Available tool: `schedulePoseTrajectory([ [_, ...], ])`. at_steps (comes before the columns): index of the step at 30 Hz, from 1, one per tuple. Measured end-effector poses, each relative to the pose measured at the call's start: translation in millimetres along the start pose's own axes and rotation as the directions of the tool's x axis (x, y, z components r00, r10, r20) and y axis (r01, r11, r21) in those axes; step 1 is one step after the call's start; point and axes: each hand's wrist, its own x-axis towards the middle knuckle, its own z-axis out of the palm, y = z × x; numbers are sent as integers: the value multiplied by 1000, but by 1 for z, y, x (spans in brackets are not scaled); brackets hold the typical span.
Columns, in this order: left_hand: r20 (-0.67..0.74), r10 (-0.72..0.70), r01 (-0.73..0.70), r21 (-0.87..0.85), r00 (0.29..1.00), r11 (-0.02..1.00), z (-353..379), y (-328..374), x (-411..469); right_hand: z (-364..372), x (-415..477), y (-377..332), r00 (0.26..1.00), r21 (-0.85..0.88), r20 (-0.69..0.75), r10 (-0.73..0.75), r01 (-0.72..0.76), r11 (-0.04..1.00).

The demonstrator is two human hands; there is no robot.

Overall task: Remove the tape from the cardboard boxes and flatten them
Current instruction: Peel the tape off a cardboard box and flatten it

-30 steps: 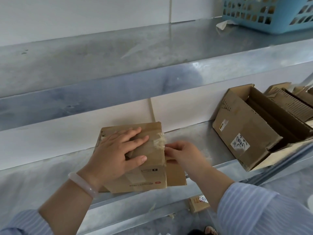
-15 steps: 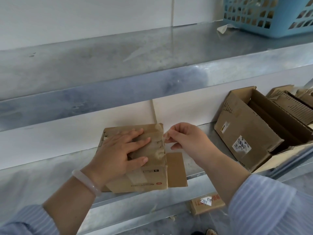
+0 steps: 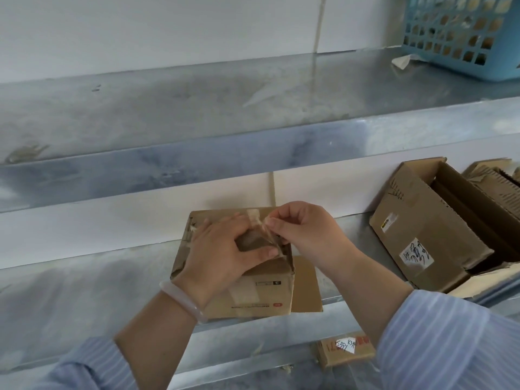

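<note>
- Hands?
- Left hand flat, pressing box top. Right hand pinches tape, part-peeled at box's right top edge.
- Box?
- On shelf; open box well right of it.

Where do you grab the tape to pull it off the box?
Pinch the tape by its lifted end, from the right: that end stands off the box at its right edge, and the left hand covers the rest.

I see light blue, finely striped cloth on both arms: left sleeve, right sleeve, each ending above a bare forearm. A milky bangle rings the left wrist. The left hand and right hand are bare.
</note>
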Motion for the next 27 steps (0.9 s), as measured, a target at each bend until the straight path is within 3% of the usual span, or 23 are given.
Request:
schedulePoseTrajectory([
  [2, 6, -4, 5, -80, 1000, 997, 3, -1, 4, 1, -3, -1, 1000, 26, 5, -22, 22, 999],
  [7, -13, -29, 28, -90, 999, 996, 8, 0, 11, -1, -2, 5, 1000, 151, -24, 2, 1, 989],
  [13, 12, -93, 93, -225, 996, 970, 2, 9, 11, 1, 2, 9, 989, 143, -136, 51, -31, 989],
  [19, -26, -179, 169, -223, 983, 960, 8, 15, 14, -1, -2, 14, 986, 174, -161, 44, -16, 985],
  [23, -36, -235, 220, -239, 971, 946, 9, 11, 16, -8, -16, 32, 999, -60, -44, -12, 9, 998],
  [27, -48, -236, 217, -252, 970, 943, 8, 11, 15, -11, -22, 44, 998, -8, 24, 53, -52, 999],
])
